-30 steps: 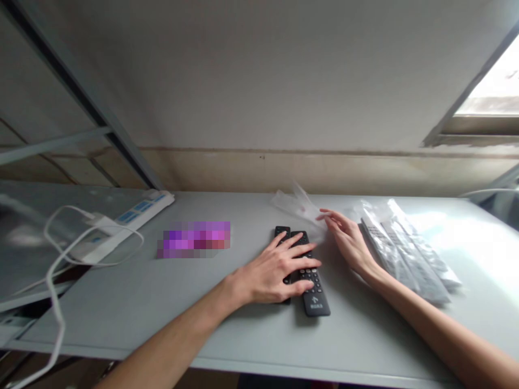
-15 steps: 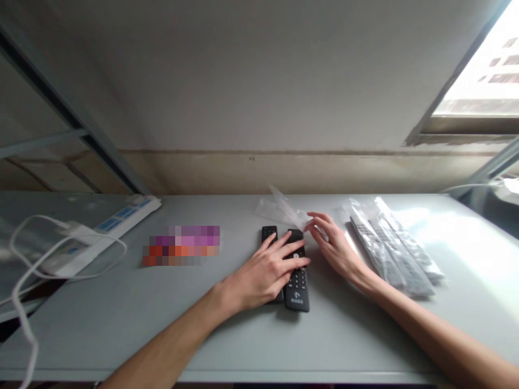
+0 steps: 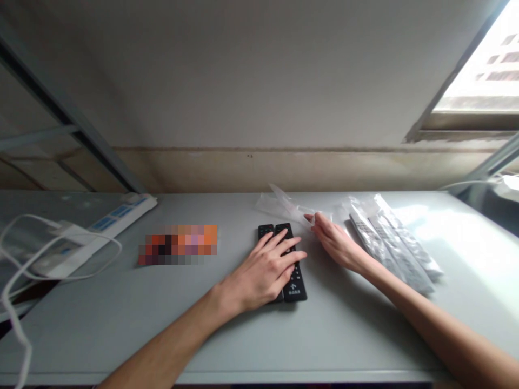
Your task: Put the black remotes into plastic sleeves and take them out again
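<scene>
Two black remote controls lie side by side on the grey table, the left remote (image 3: 265,229) mostly under my hand and the right remote (image 3: 295,290) showing its lower keys. My left hand (image 3: 270,267) rests flat across both, fingers spread. To the right of it, my right hand (image 3: 333,240) has its fingers closed on the edge of a clear plastic bag (image 3: 284,208), which lies crumpled behind the remotes. Several remotes in clear plastic sleeves (image 3: 391,243) lie at the right, beyond my right hand.
A white power strip (image 3: 109,232) with a white cable (image 3: 18,324) lies on the left of the table (image 3: 170,335). A pixelated, orange-coloured item (image 3: 178,245) lies left of the remotes. A wall, metal frame bars and a window stand behind.
The right remote has shifted up and left, closer against the left one, under my left hand. My right hand has closed its fingers on the plastic bag.
</scene>
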Demonstrator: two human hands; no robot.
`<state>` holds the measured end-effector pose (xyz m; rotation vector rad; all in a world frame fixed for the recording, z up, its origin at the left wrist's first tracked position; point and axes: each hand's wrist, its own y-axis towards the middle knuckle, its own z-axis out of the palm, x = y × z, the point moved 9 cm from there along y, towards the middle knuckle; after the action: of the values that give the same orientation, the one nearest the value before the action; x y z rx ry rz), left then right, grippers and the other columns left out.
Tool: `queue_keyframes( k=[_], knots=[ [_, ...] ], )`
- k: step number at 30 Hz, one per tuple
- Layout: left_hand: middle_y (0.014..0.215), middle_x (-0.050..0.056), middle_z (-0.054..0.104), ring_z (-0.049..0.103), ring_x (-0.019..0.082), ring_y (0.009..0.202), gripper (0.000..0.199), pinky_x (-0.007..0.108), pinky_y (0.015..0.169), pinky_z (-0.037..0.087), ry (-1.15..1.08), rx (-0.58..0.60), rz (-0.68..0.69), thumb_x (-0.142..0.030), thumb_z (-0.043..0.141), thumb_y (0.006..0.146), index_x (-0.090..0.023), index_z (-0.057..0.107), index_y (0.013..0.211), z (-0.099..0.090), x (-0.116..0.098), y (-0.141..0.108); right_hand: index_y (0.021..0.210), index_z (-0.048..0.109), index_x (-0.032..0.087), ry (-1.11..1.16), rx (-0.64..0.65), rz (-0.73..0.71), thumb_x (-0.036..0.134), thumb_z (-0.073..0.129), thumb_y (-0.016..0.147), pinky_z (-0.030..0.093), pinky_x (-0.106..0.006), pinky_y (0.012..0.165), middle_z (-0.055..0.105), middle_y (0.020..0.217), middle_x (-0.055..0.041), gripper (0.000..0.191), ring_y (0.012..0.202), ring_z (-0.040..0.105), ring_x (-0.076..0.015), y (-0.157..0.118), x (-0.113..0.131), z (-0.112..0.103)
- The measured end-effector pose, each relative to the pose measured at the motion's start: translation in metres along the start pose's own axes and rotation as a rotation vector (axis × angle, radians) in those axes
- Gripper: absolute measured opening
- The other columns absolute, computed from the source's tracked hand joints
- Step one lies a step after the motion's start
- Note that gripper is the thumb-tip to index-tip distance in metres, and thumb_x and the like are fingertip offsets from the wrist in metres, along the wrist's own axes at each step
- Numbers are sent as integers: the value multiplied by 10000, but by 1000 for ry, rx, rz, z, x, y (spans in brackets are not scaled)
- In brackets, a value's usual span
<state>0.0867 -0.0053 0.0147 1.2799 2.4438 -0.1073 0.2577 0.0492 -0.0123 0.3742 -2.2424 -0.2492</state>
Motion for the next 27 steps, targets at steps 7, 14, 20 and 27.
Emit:
queue_keyframes(
  k=[7,14,20,27],
  knots=[
    [1706,29,460,329,311,1633,454,611,1345,266,-9,34,34,-219,452,1088,-308,610,1505,2,1,0,1184,575,250,-28,5,-24,421,345,1075,544,-490,1009,754,1220,-172,307,1123,711,-321,1,0,3],
    [1707,33,457,374,281,1612,430,558,1353,273,-103,-47,46,-315,484,1101,-328,596,1516,-11,-2,1,867,418,281,4,38,38,463,414,1041,501,-365,747,678,863,-45,251,748,579,-220,7,3,-12],
    [1703,77,456,418,258,1584,454,509,1323,354,-82,-292,-190,-373,344,1138,-253,594,1498,-31,44,-1,814,405,278,-48,65,36,399,429,1039,377,-319,595,501,706,17,257,651,431,-182,10,1,-21],
    [1703,133,451,434,283,1579,608,523,1295,366,32,-184,-351,-547,300,1138,-221,414,1638,-12,83,-6,795,529,262,26,-66,65,414,468,988,503,-356,704,669,821,-35,253,737,572,-213,14,11,-40]
  ],
)
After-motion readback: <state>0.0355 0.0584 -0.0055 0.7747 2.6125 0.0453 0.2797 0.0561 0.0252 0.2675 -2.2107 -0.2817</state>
